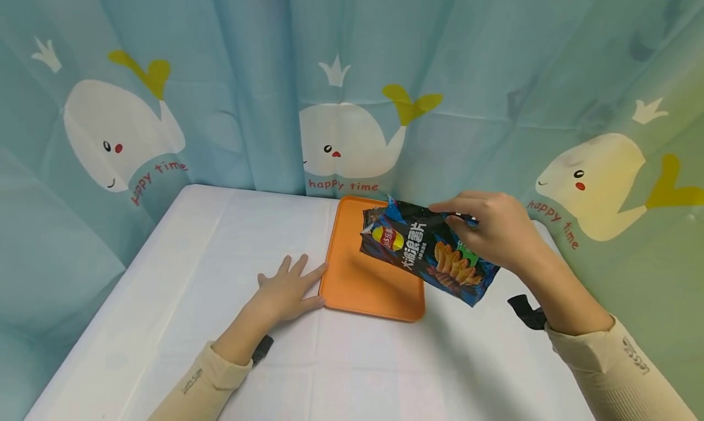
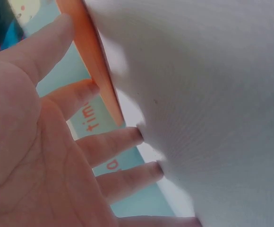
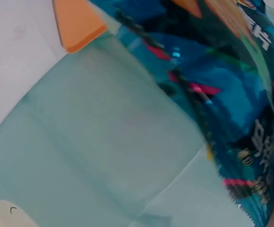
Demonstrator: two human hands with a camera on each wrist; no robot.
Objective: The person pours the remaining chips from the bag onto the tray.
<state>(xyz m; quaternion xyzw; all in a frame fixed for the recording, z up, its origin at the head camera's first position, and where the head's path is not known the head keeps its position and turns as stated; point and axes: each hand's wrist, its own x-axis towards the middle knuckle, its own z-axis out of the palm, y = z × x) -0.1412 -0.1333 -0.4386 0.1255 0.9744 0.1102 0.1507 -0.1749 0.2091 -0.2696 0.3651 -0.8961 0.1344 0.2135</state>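
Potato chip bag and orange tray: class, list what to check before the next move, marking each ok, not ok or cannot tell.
1. Right hand grips the potato chip bag: ok.
2. Left hand touches the orange tray's edge: ok.
3. Tray lies flat on the white tablecloth: ok.
4. Bag wholly within tray's outline in head view: not ok; one end juts beyond.
5. Bag's contents: cannot tell; inside hidden.

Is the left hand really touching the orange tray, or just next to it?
Touching. The left wrist view shows it: the left hand has its thumb and index finger tips against the side of the tray.
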